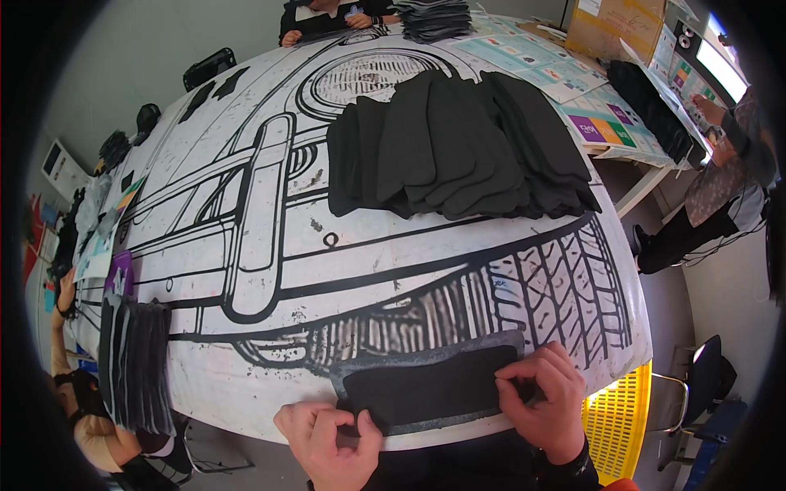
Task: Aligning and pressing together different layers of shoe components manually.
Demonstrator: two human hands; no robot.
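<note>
Flat at the near edge of the table lies a grey-bordered backing piece (438,353). On top of it rests a smaller black fabric-like panel (426,385), its outline inside the grey border. My left hand (332,442) is closed at the panel's lower left corner, the thumb on its edge and the other fingers curled. At the right end, my right hand (547,399) pinches the panel's edge between thumb and fingers. A big pile of similar black pieces (458,147) lies beyond, in overlapping stacks.
The white table cover (196,286) has black line drawings. Another dark stack (135,360) hangs over the left edge. A yellow plastic crate (618,421) stands at the lower right. One person (332,16) sits at the far side; others are at the left and right.
</note>
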